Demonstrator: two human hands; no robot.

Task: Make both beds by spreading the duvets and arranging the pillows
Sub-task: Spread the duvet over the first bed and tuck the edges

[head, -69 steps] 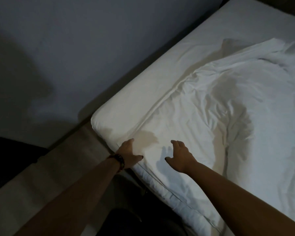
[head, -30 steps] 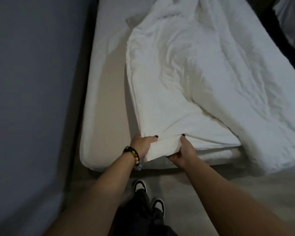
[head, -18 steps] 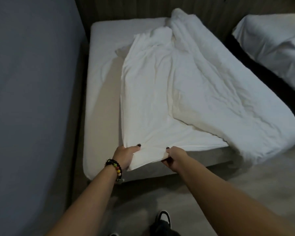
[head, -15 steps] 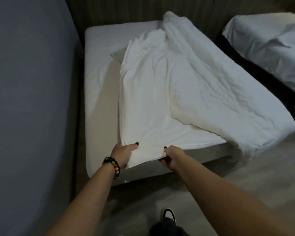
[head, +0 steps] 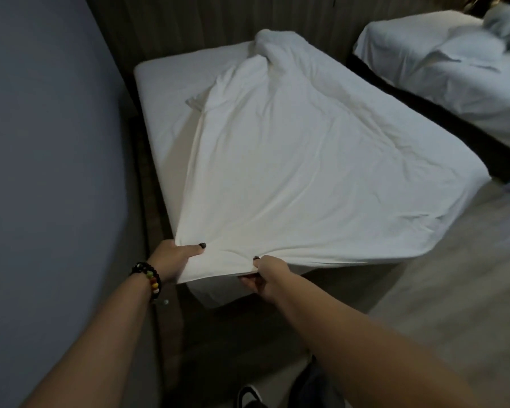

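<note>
A white duvet (head: pixel 306 160) lies spread over most of the near bed (head: pixel 165 92), bunched at the headboard end. Its foot corner is lifted off the mattress. My left hand (head: pixel 174 257), with a beaded bracelet on the wrist, grips that corner, thumb on top. My right hand (head: pixel 265 275) pinches the foot edge just to the right, fingers under the cloth. A pillow corner (head: pixel 193 100) pokes out from under the duvet's left side. A second bed (head: pixel 454 81) with a crumpled white duvet stands at the upper right.
A grey-blue wall (head: pixel 42 142) runs close along the left of the near bed. A dark wooden panel (head: pixel 218 22) stands behind the headboards. A dark gap (head: pixel 442 125) separates the two beds. Pale floor (head: pixel 454 290) opens to the right; my shoe (head: pixel 249 396) shows at the bottom.
Both hands took hold of the duvet's foot corner and pulled it toward the bed's foot. The folded-over part has flattened and the duvet now covers more of the mattress.
</note>
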